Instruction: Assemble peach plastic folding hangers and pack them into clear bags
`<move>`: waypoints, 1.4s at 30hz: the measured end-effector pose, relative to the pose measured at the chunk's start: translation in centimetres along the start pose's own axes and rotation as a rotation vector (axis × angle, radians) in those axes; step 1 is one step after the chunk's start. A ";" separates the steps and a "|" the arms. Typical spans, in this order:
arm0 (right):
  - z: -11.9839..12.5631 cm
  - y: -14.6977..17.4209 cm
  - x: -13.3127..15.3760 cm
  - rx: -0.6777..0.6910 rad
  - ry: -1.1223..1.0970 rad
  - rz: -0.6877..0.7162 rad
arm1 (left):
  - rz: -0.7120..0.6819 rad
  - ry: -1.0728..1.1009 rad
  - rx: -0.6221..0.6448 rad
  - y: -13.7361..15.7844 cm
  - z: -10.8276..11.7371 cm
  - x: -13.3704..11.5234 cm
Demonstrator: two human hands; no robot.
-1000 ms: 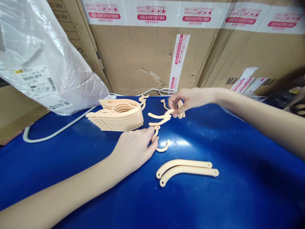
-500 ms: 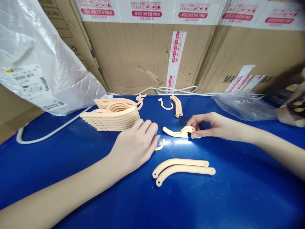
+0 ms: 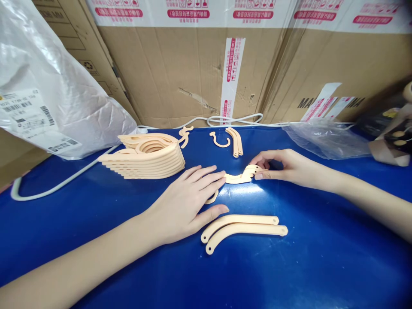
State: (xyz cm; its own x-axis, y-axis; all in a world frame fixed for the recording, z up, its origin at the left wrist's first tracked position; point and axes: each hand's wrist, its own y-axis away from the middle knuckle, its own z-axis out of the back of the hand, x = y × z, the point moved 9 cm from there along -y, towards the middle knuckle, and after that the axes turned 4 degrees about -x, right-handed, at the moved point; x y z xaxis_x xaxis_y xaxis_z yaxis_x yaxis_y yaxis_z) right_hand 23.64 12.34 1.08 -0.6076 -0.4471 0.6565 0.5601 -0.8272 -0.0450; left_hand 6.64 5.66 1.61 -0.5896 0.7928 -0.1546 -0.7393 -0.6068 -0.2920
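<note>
Cream curved piece [image 3: 238,178] is spanning the gap between both hands

I am watching from afar, and the cream curved piece is sitting just right of the middle of the frame, low over the blue bench [image 3: 289,274]. The right hand [image 3: 289,169] is coming in from the right edge, its fingers [image 3: 270,174] closing in a pinch on the piece's right end, where two small dark holes are showing. I cannot tell whether it is one part or several nesting together.

The left hand [image 3: 189,197] is reaching in from the lower left, palm down, its fingers [image 3: 215,181] spreading wide and gripping nothing that I am seeing. One fingertip is meeting the piece's left end. Beneath that hand, a hook [image 3: 215,198] is mostly hiding, only its curve peeking out.

Below the centre, two long curved arms [image 3: 244,228] are lying side by side. Left of centre, a stack of cream parts [image 3: 151,165] is standing, with a small cluster of pieces [image 3: 185,137] resting just behind it. At upper centre, a second hook [image 3: 222,144] is lying near a bundle of slim arms [image 3: 236,142]. Cardboard boxes [image 3: 183,64] are filling the top of the frame, and a white plastic bag [image 3: 71,94] is slumping at upper left.
</note>
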 end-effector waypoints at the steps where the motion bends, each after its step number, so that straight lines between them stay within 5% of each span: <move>1: 0.1 0.0 0.0 -0.013 0.003 0.012 | -0.003 -0.001 0.005 0.0 0.0 0.0; 19: 0.5 0.0 0.3 -0.066 0.091 0.089 | 0.031 0.022 0.039 0.1 -0.3 0.4; 28: 0.6 0.2 0.9 -0.082 0.143 0.108 | -0.094 -0.096 -0.103 0.0 1.0 -0.9; 34: 2.1 1.0 2.2 -0.350 0.159 0.060 | -0.147 -0.302 -0.168 0.0 2.8 -2.1; 37: 1.8 1.5 4.3 -0.389 0.197 0.153 | -0.135 -0.394 -0.135 -0.1 3.7 -2.5; 42: -0.7 1.9 6.2 -0.270 0.195 0.297 | -0.188 -0.431 -0.011 0.2 3.1 -3.2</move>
State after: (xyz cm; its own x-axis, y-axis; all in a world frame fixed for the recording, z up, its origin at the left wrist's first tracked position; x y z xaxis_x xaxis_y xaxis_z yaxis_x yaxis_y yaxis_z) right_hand 20.48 7.77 4.53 -0.5521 -0.7130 0.4322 0.5748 -0.7010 -0.4221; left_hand 7.41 2.80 5.03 -0.5285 0.7915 0.3070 -0.8443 -0.4523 -0.2874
